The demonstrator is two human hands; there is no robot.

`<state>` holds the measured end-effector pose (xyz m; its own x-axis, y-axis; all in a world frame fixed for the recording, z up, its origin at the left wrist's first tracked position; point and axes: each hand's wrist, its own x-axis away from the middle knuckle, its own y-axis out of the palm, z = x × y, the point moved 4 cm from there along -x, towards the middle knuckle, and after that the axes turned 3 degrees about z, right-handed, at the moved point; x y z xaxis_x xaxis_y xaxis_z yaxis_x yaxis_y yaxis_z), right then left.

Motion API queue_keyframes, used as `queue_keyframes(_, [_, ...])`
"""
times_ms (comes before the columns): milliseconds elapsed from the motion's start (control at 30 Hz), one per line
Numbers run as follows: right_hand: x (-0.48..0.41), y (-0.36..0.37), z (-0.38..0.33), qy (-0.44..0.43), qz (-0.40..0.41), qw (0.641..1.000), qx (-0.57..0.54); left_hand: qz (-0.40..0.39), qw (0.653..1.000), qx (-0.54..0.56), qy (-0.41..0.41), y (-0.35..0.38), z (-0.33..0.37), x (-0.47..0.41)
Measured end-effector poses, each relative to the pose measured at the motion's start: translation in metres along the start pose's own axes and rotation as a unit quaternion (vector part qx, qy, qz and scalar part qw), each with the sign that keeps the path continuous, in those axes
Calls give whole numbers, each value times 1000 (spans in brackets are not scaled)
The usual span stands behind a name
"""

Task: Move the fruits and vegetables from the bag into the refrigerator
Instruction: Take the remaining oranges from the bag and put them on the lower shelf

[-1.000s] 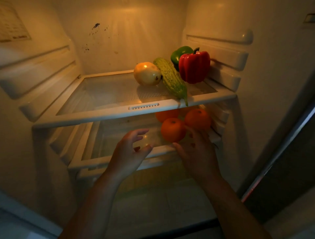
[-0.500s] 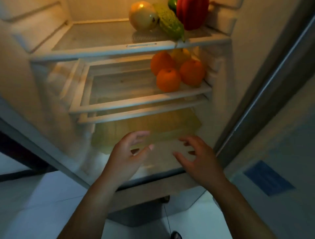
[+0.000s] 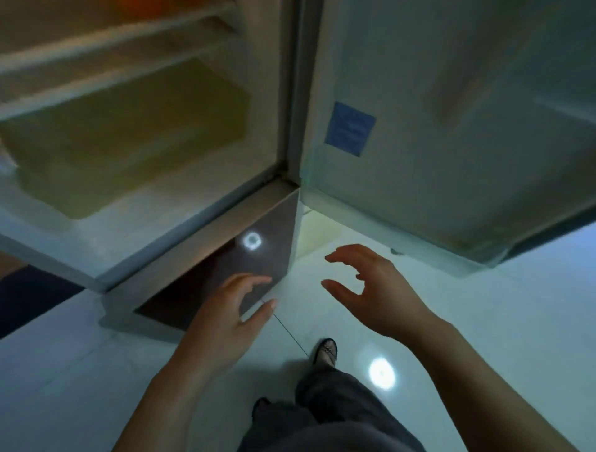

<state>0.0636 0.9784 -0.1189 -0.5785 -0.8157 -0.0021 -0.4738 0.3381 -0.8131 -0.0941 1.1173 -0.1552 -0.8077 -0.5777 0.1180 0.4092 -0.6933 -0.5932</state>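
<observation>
**Refrigerator** (image 3: 193, 237): stands open at the upper left of the head view. The interior is lit warm yellow. Two pale shelf rails (image 3: 113, 82) cross it on a slant, with a yellowish drawer cover (image 3: 129, 145) below them near the cabinet floor. A thin strip of orange (image 3: 167, 2) shows at the very top edge, above the rails, and is too cropped to name. Below the compartment's front lip is a dark glossy panel (image 3: 193, 290) that carries a ring-shaped light reflection (image 3: 251, 241).

**Refrigerator door** (image 3: 451, 129): swung out to the right, its pale inner face towards the camera. A blue label (image 3: 350, 128) sits near the hinge side, and its print is unreadable. The door's bottom edge hangs just above the floor.

**Left hand** (image 3: 225, 319): holds nothing. The fingers are loosely apart and the thumb is spread. It is in front of the dark panel's right corner, and I cannot tell whether it touches the panel.

**Right hand** (image 3: 377, 296): holds nothing. The fingers are relaxed and slightly bent, and the thumb is apart from them. It hovers over the floor below the door's hinge corner, well apart from the left hand.

**Floor** (image 3: 483, 306): pale glossy tile with a thin grout line running between the hands. It carries a round light reflection (image 3: 381, 372).

**Person's leg**: a dark trouser leg (image 3: 335, 406) at the bottom centre, and a dark shoe (image 3: 325, 350) planted on the tile beside the grout line.
</observation>
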Motion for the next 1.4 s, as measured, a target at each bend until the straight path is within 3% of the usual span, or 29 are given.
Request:
queue_keyframes(333, [112,-71,92,118,36,992,4,-148,968,-147,140,111,115,-19])
queue_keyframes(567, [263,-160,244,270,68,960,-3,-289,916,-164,224,325,235,11])
queue_keyframes(700, [351,-215,330,348,109,931,9,-390,862,-173,274,457,313,42])
queue_keyframes(833, [398,-259,392,393,117,912,-4,-422,835,-203,289,530,380,45])
queue_keyframes(967, [377,-291,442,368,106,924,-14,-409,846,-208,270,559,411,16])
queue_keyframes(1200, [246,-310,508,251,18,968,-21,-358,874,-270,189,558,394,-92])
queue_keyframes(1400, [154,-361,559,209,-34,977,8,-326,888,-298,129,567,410,-202])
